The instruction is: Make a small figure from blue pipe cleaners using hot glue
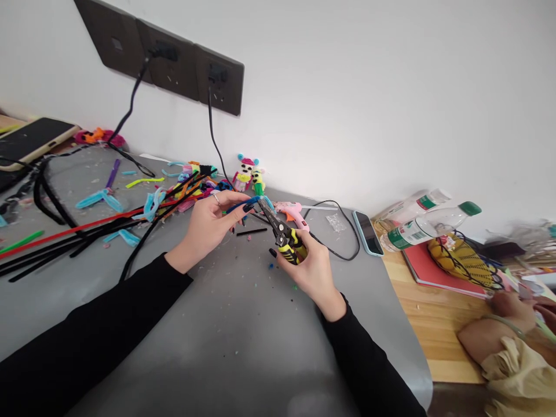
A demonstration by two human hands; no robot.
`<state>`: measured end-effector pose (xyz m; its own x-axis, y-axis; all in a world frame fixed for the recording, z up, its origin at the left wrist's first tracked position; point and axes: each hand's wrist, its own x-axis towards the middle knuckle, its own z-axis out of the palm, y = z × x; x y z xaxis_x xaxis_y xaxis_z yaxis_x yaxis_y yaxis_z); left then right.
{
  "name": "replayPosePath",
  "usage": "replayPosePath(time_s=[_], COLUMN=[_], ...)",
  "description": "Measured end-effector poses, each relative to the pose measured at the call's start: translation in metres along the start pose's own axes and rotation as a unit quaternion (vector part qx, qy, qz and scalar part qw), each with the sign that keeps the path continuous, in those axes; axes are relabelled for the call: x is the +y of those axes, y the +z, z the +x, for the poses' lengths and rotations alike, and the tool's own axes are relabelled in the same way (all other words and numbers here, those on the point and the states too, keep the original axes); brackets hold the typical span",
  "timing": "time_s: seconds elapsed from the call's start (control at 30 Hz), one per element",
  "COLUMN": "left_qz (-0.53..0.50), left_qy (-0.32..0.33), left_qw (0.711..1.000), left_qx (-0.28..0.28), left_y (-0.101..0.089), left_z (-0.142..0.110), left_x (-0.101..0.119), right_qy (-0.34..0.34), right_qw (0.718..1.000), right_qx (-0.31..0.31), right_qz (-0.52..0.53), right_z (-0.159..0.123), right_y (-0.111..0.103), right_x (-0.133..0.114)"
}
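Note:
My left hand (206, 226) pinches a blue pipe cleaner (244, 202) between thumb and fingers above the grey mat. In my right hand (309, 263) is a pair of pliers (281, 233) with black and yellow handles, its jaws pointing up and left. The jaw tips meet the pipe cleaner near a lighter blue part, and I cannot tell whether they are closed on it. Just behind the pliers lies a pink glue gun (293, 213). Two small fuzzy dolls, one with a pink top (245, 172) and one green and yellow (258, 182), stand by the wall.
Black and red pipe cleaners (99, 227) and coloured scraps spread over the left of the grey mat (243, 341). A phone (368, 233) lies at its right edge, near plastic bottles (417, 229). Black cords run from the wall sockets (174, 63). Another person's arm (490, 341) rests at right.

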<state>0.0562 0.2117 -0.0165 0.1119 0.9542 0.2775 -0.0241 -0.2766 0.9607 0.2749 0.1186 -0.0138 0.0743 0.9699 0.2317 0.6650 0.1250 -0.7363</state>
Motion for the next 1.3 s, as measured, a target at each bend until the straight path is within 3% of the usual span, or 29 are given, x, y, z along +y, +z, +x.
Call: replayPosePath(time_s=[0.53,0.83,1.07,1.3], left_qz=[0.013,0.023,-0.019,-0.021], left_qy=[0.035,0.017,-0.035,-0.025], left_qw=[0.999,0.999,0.999,0.999], left_qx=[0.019,0.02,0.004,-0.036], left_y=[0.0003,0.0011,-0.0021,-0.0009], left_z=[0.0008,-0.0002,0.0028,0.0021], left_x=[-0.0047,0.0,-0.0065,-0.002], right_qy=[-0.007,-0.02,-0.019,-0.008], right_qw=[1.0,0.999,0.999,0.999], right_qx=[0.012,0.018,0.04,0.017], right_qz=[-0.025,-0.035,-0.004,0.035], right_z=[0.0006,-0.0001,0.0031,0.0033], right_y=[-0.0018,-0.0022,0.0009,-0.0003], right_x=[0.0006,0.0024,0.0026,-0.0028])
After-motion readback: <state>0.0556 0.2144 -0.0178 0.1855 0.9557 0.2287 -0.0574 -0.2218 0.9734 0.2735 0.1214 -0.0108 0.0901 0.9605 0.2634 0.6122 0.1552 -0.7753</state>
